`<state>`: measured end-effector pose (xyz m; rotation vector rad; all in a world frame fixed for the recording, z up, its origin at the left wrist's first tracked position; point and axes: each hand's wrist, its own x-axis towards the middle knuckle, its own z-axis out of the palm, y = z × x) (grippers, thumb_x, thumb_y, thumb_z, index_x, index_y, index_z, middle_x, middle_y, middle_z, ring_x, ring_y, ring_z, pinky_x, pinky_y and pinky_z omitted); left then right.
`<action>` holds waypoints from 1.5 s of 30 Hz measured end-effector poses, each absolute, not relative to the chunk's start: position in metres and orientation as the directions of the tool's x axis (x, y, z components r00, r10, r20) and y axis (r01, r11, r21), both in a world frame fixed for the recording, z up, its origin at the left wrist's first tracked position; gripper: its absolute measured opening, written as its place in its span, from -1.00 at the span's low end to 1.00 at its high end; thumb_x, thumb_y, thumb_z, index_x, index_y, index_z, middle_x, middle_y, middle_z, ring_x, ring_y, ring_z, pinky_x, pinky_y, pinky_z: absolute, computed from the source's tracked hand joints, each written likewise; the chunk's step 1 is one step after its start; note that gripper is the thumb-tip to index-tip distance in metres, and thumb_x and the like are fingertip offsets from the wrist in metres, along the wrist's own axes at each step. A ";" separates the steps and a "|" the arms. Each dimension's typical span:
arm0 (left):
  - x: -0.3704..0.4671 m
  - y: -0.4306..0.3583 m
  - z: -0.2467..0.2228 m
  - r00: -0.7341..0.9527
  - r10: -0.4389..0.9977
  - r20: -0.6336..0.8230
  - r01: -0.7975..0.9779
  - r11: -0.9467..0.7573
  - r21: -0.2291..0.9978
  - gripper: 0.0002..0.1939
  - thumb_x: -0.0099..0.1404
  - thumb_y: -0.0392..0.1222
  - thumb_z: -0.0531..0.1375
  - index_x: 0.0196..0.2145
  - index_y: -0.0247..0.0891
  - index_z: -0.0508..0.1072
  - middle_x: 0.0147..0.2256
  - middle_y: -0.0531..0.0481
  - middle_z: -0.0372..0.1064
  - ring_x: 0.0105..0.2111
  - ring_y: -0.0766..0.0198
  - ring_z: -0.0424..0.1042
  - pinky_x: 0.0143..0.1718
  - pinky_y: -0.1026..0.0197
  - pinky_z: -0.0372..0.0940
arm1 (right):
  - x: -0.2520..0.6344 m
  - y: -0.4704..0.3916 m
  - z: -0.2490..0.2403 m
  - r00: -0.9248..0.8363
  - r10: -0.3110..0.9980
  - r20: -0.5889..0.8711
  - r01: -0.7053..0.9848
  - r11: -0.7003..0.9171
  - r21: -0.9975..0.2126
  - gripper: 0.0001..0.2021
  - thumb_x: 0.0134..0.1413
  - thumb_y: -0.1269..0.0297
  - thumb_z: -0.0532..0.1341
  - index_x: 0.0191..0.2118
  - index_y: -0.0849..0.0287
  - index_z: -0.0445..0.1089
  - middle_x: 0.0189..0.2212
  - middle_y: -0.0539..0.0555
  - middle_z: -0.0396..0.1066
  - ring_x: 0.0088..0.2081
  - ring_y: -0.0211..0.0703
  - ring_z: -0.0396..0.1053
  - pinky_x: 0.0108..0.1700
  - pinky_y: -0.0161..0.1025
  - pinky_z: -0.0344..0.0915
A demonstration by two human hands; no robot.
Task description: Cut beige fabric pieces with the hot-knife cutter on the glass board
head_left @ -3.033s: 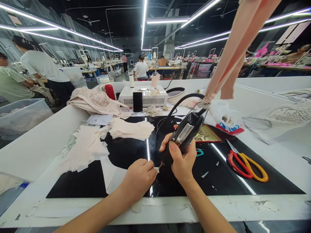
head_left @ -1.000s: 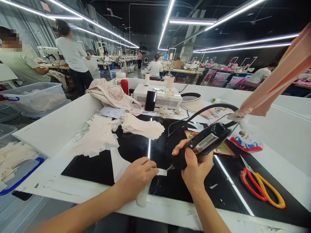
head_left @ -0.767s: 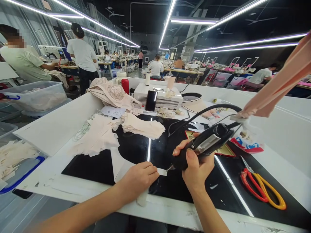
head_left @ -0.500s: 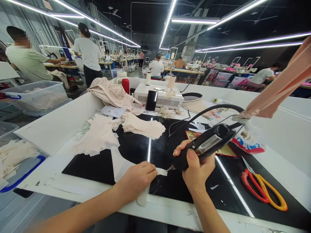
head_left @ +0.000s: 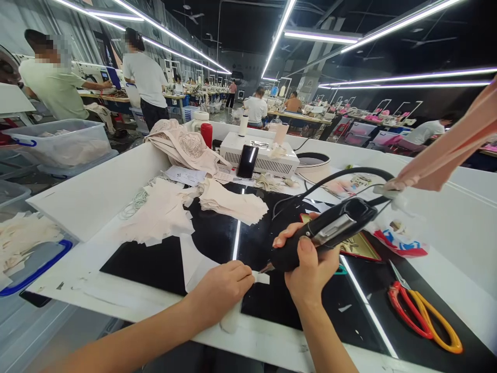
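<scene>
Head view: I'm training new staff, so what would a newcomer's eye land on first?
Most likely the black handheld tool, gripped in the right hand at centre, its tip near the pale strip at the left hand. Next, perhaps, the peach cloth slanting in from the upper right, and the red-and-orange-handled scissors lying on the black sheet at the right.

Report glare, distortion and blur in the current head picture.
Head view: ceiling tubes reflect as white streaks on the black mat; head view: the silver plate on the black tool gleams; head view, edges: wide-angle stretching, left forearm softened; head view, upper left: a co-worker's head is pixelated.
</scene>
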<state>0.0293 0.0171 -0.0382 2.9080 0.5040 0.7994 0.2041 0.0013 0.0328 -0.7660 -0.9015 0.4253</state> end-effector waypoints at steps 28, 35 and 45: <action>0.028 0.016 -0.039 0.811 0.349 0.470 0.292 -0.937 0.192 -0.70 0.41 -0.59 0.09 -0.01 -0.35 0.43 -0.14 -0.09 0.50 -0.12 0.12 0.51 -0.12 0.14 0.55 | 0.213 0.000 0.030 0.576 0.612 0.542 0.021 0.652 -0.758 -0.62 0.18 0.21 0.39 0.08 0.04 0.35 -0.40 -0.11 0.50 -0.53 -0.24 0.43 -0.40 -0.20 0.44; 0.028 0.016 -0.038 0.820 0.347 0.455 0.296 -0.938 0.180 -0.71 0.46 -0.55 0.07 0.02 -0.32 0.42 -0.14 -0.11 0.49 -0.09 0.14 0.51 -0.10 0.16 0.52 | 0.203 -0.010 0.037 0.553 0.646 0.526 -0.056 0.659 -0.750 -0.61 0.16 0.14 0.39 0.05 0.03 0.34 -0.43 -0.11 0.48 -0.55 -0.23 0.41 -0.48 -0.22 0.42; 0.027 0.016 -0.032 0.831 0.344 0.437 0.293 -0.939 0.182 -0.73 0.50 -0.50 0.09 0.07 -0.35 0.40 -0.13 -0.11 0.51 -0.10 0.12 0.52 -0.08 0.12 0.53 | 0.197 -0.010 0.032 0.552 0.672 0.494 -0.055 0.620 -0.783 -0.63 0.18 0.15 0.38 0.03 0.04 0.33 -0.43 -0.11 0.49 -0.55 -0.23 0.43 -0.45 -0.19 0.43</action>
